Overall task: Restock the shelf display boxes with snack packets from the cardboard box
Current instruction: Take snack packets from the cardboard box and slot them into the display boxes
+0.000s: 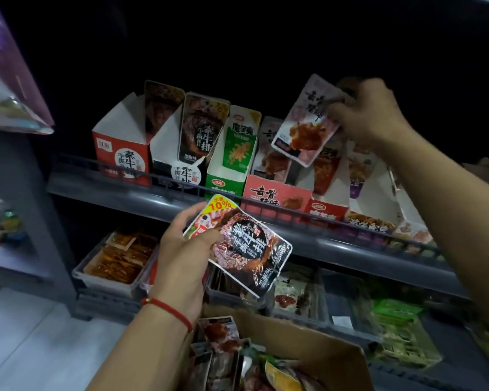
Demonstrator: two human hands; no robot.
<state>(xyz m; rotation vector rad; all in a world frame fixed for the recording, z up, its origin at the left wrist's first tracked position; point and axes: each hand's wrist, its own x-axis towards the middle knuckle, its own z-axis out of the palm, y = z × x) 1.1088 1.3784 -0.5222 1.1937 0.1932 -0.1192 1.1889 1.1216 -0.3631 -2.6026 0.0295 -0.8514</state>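
My left hand grips a black snack packet with a yellow 10% corner, held in front of the shelf rail. My right hand pinches a pink packet by its top edge, tilted above the pink display box. On the shelf a row of display boxes stands: a red box, a black box with a matching black packet inside, a green box, then more boxes to the right. The cardboard box sits at the bottom, holding several mixed packets.
A grey shelf rail runs along the front of the display boxes. Below it stand clear trays of orange snacks and green packets. A purple bag hangs at the upper left. Pale floor shows at the lower left.
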